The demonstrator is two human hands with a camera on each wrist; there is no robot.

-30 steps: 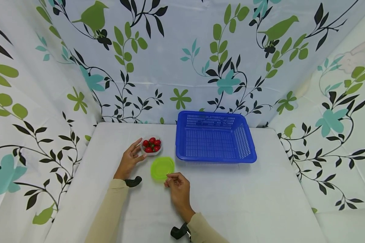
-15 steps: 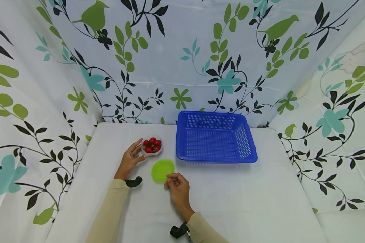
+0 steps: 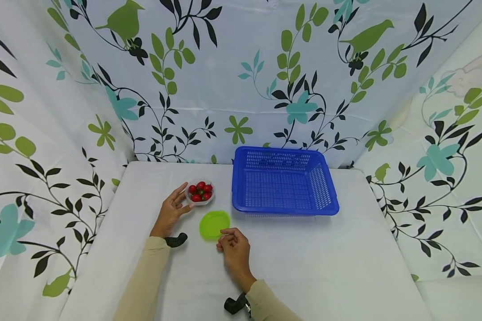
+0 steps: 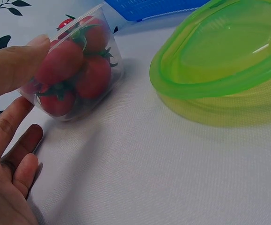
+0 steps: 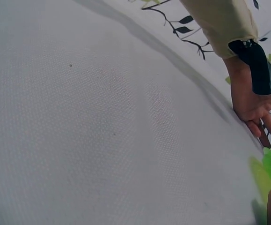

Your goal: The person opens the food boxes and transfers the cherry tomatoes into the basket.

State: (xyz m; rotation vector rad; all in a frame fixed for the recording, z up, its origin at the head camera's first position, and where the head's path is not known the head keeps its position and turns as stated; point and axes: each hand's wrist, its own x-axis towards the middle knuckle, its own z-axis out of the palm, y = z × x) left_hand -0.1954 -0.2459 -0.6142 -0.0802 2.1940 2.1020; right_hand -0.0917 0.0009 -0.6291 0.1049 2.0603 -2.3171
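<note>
Left of a blue basket [image 3: 285,209], the half-open left hand [image 3: 171,212] grips a tomato cup [image 3: 203,203]; the right hand [image 3: 236,254] pinches a green lid [image 3: 214,225].

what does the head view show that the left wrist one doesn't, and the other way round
Only the head view: the right hand at the edge of the green lid, both beige sleeves, and the blue basket whole.

Only the left wrist view: the side wall of the clear container, with tomatoes seen through it.

Both: the left hand at the container, the tomatoes, the lid, and at least part of the basket.
</note>
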